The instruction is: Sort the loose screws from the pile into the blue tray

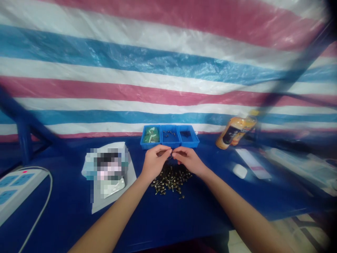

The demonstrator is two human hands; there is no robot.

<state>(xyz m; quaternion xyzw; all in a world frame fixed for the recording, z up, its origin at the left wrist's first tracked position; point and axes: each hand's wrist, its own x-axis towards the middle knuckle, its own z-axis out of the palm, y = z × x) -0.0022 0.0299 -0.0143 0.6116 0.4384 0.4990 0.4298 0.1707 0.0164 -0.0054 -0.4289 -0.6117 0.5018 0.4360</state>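
My left hand (155, 162) and my right hand (188, 160) meet above a pile of small brass-coloured metal parts (170, 180) on the blue table (184, 214). Both hands pinch their fingertips together around a tiny dark piece between them, too small to name. Just behind the hands stand three blue bins in a row: the left bin (150, 136) holds green and white bits, the middle bin (170, 137) holds a few small metal parts, the right bin (187, 136) holds something dark.
A white power strip (15, 189) with a cable lies at the far left. A white bag with a phone (110, 168) sits left of the pile. An orange bottle (236, 132), a white mouse-like object (239, 171) and papers lie right. A striped tarp hangs behind.
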